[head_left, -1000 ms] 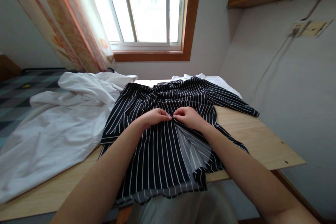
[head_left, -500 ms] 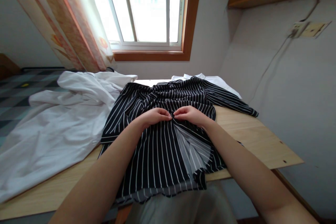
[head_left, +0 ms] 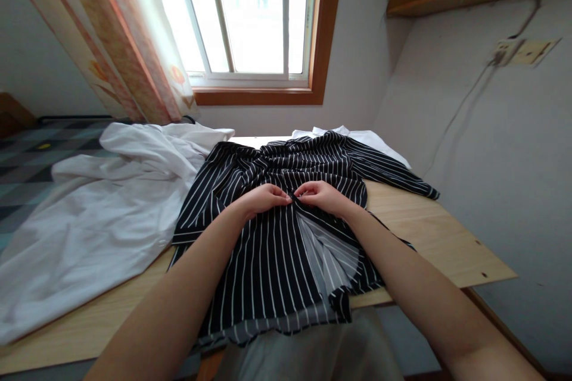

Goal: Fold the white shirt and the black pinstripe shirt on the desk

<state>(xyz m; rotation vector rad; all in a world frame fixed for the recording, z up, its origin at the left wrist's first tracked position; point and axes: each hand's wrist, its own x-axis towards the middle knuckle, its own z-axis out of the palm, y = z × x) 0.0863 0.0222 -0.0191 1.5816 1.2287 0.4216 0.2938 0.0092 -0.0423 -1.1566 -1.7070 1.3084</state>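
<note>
A black shirt with white stripes [head_left: 268, 262] lies spread over the wooden board, its lower front parted to show the pale inner side. Near the middle of its front, my left hand [head_left: 268, 197] pinches the striped fabric. My right hand [head_left: 320, 196] grips the other front edge just beside it, and the fingertips of both hands nearly meet. Whatever small part is between the fingertips is too small to make out.
White garments lie to the left [head_left: 107, 214] and behind the shirt [head_left: 379, 144]. The wooden board [head_left: 429, 232] ends in a corner at the right. Beyond are a checkered bed [head_left: 27, 161], a curtain [head_left: 129, 30], a window and a wall socket [head_left: 507, 50] with a cable.
Both hands stay at the same spot on the shirt front with only slight finger movement. A dark fabric edge now shows more clearly by my right fingertips.
</note>
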